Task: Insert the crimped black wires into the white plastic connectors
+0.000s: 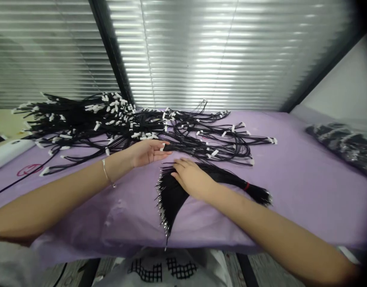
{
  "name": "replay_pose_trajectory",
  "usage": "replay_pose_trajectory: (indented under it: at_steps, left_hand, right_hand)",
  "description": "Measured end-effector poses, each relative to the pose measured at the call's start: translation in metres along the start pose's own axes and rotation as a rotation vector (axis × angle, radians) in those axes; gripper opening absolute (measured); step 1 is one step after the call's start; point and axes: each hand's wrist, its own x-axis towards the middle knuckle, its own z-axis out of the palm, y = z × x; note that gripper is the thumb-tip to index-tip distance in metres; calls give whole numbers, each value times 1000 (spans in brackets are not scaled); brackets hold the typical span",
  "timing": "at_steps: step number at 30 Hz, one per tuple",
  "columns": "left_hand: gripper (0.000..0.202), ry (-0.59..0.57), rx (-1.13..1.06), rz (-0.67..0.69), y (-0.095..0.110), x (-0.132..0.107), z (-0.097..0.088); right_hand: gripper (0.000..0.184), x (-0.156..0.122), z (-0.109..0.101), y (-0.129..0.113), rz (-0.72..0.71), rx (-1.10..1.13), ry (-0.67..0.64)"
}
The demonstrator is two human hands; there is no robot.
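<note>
My left hand (146, 152) lies palm up on the purple cloth (291, 167), fingers loosely curled around the end of a black wire with a white connector (162, 148). A thin bracelet circles that wrist. My right hand (191, 175) rests fingers-down on a fanned bundle of black wires (171, 195) with bare metal tips, tied by a red band (246, 186) at its right end. Its fingertips press on the top strands of the fan.
A large tangled heap of black wires with white connectors (111, 119) spreads across the back left of the table. Another dark pile (342, 145) lies at the right edge. Closed window blinds (216, 52) stand behind.
</note>
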Motion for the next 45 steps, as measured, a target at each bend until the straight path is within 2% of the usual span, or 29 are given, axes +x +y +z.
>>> replay_pose_trajectory:
  at_steps: [6,13,17,23,27,30,35,41,45]
  left_hand:
    - [13,-3,15,-38,-7,-11,-5]
    - [15,-84,99,-79,-21,-28,-13]
    - [13,-90,103,-46,-32,-35,-11]
    - [9,-27,-39,-12,-46,-34,-10]
    - [14,-65,-52,-29,-51,-32,-14]
    - [15,-76,-33,-1,-54,-34,-14]
    - [16,-133,24,102,-60,-36,-15]
    - [17,-120,130,149,-65,-36,-14]
    - [18,-128,170,216,-68,-37,-11]
  right_hand:
    - [32,-7,-15,-2,-70,47,-25]
    - [20,-4,-16,4,-112,93,-64]
    - [22,-5,-19,3,-160,124,-73]
    - [15,-6,-23,7,-231,186,-101]
    - [19,-5,-22,11,-238,199,-125]
    - [21,-6,-23,8,-256,268,-86]
    - [12,-6,-26,1,-131,522,60]
    - [12,-3,-32,-3,100,608,89]
    - [9,-2,-40,-10,127,537,50]
